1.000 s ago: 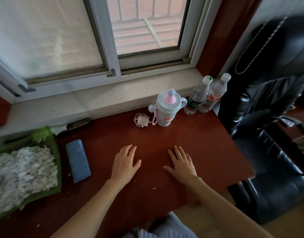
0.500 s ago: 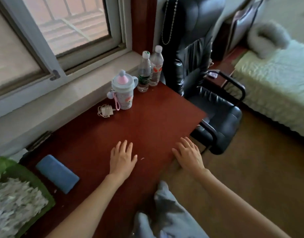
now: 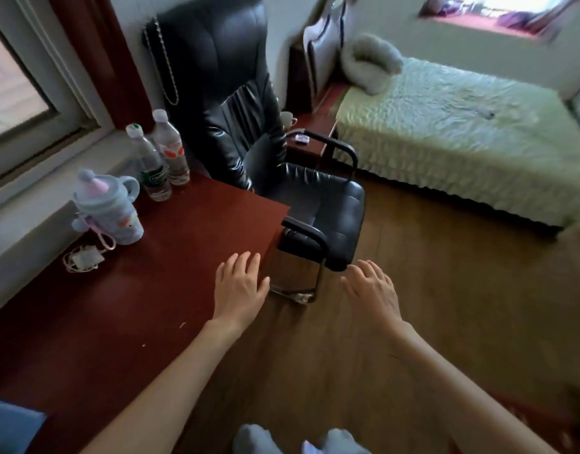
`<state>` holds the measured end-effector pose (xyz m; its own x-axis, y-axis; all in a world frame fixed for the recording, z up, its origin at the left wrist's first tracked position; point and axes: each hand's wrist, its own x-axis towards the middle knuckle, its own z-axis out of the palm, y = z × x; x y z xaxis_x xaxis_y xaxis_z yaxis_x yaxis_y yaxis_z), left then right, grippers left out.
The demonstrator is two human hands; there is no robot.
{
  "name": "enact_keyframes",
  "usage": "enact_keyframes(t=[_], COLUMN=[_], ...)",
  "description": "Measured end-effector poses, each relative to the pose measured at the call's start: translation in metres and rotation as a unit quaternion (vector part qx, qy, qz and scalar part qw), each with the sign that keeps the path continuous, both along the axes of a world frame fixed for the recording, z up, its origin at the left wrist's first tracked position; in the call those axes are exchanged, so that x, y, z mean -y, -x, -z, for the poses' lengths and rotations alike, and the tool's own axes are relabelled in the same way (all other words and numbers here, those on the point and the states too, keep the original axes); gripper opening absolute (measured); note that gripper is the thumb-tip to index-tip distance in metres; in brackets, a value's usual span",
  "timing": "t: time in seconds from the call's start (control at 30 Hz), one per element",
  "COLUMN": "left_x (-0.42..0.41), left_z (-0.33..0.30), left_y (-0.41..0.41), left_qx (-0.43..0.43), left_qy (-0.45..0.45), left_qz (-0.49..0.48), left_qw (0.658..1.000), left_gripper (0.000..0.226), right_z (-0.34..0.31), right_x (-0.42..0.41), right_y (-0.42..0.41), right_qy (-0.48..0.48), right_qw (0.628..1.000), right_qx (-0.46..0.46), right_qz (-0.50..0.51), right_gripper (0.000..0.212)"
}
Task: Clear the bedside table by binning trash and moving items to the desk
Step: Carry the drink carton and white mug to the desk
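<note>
Both hands stretched forward, palms down, holding nothing. Left hand over the near right corner of the dark red wooden counter, fingers straight and a little spread; whether touching the wood or just above it, cannot tell. Right hand off the counter, in the air above the brown wooden floor, fingers relaxed and slightly spread, empty too.

On the counter, near the window sill: pale blue child's cup with pink spout and side handle, upright. Just in front of it, to the left, small white charger with coiled cable, lying flat. Behind the cup, two clear plastic bottles with white caps, standing side by side: one with dark green label, one with red and white label, very close together, maybe touching. At the bottom left edge, a blue flat thing, only partly in view.

To the right of the counter, black leather office chair with metal armrests, a pale chain hanging over its backrest. Beyond the chair, the low dark red bedside table, mostly hidden by chair and armrest; on it a white mug and a small pale purple item, too blurred to identify. Next to this table, bed with light green quilted cover and a fluffy white pillow at its head. At the bottom edge, two feet in grey socks on the floor.
</note>
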<state>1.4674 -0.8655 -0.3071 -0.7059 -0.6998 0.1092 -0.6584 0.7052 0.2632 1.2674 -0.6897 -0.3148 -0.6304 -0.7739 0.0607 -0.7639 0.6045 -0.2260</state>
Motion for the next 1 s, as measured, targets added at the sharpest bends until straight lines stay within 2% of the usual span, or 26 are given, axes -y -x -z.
enact_keyframes(t=[0.27, 0.57, 0.77, 1.0], left_x=[-0.078, -0.142, -0.138, -0.098], left_z=[-0.020, -0.031, -0.028, -0.015], left_y=[0.143, 0.279, 0.357, 0.484], left_qx=[-0.011, -0.002, 0.018, 0.018], left_qy=[0.003, 0.002, 0.000, -0.011], left_qz=[0.051, 0.106, 0.142, 0.191], left_qw=[0.999, 0.994, 0.990, 0.981], left_gripper=[0.051, 0.054, 0.054, 0.054], right_z=[-0.026, -0.037, -0.028, -0.019], right_x=[-0.101, -0.189, -0.197, -0.162], right_y=[0.114, 0.227, 0.288, 0.394], right_qy=[0.050, 0.051, 0.046, 0.033], right_qw=[0.994, 0.986, 0.980, 0.974], right_qx=[0.015, 0.005, 0.009, 0.010], right_qz=[0.098, 0.158, 0.191, 0.224], right_gripper=[0.042, 0.044, 0.047, 0.047])
